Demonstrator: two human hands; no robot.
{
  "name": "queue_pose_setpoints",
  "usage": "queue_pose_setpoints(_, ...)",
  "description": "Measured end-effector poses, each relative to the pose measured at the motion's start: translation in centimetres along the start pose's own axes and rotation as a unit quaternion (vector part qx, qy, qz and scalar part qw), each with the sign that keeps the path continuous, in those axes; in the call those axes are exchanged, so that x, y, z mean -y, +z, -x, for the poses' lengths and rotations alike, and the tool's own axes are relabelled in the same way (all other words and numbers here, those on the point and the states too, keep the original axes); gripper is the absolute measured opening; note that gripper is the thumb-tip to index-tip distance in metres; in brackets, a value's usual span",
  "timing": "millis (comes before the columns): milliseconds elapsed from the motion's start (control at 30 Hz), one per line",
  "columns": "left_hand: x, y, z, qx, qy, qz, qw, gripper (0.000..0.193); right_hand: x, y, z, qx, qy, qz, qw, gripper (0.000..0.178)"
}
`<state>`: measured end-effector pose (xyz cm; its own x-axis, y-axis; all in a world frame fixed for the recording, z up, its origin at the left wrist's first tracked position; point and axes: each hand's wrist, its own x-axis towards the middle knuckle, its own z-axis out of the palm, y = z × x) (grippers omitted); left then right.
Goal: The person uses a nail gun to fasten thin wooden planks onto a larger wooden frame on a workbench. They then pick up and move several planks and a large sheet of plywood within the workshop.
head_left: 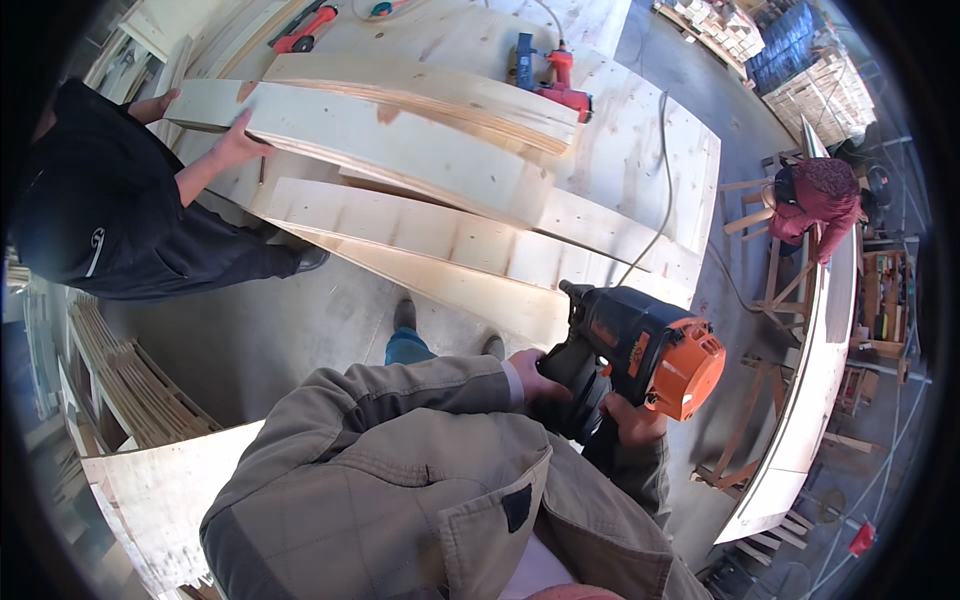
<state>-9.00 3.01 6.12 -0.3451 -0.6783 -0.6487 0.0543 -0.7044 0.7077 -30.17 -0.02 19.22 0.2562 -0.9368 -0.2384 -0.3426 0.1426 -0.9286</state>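
Close to my chest I hold a black and orange coil nail gun point(640, 340), its orange cap facing right. My right hand point(636, 420) wraps its handle. At the round magazine on its near left side is my left hand point(538, 378), closed on it with the fingertips partly hidden. Just beyond the tool lies a long plywood piece point(430, 225) along the table's near edge. Farther back, a co-worker's hands point(236, 145) grip the left end of a thick laminated plywood beam point(370, 125).
On the plywood-topped table point(625, 130) lie another stacked beam point(430, 85), a red and blue nailer point(555, 80) and a red tool point(305, 30). An air hose point(665, 170) crosses the top. Another person point(815, 200) bends by a long bench point(810, 400) at right. Thin boards point(140, 375) stand at left.
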Motion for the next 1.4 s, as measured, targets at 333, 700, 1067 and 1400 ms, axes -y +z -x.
queue_pose_setpoints(333,2.7,3.6,-3.7,0.079,-0.119,-0.023,0.989,0.065,-4.8,-2.4,3.0,-0.059,0.064,-0.136,0.987,0.045)
queue_pose_setpoints(700,5.4,5.2,-4.6,0.137,-0.199,-0.032,0.970,0.070,-5.4,-1.7,3.4,-0.072,0.155,-0.083,0.982,0.044)
queue_pose_setpoints(1067,8.4,8.0,-6.8,0.146,-0.207,0.045,0.966,0.046,-7.9,-3.6,3.6,-0.044,0.177,-0.029,0.983,0.044)
queue_pose_setpoints(1400,9.0,14.1,-13.6,0.075,-0.183,-0.048,0.979,0.066,-12.9,-12.7,0.5,0.020,0.029,0.013,0.999,0.052)
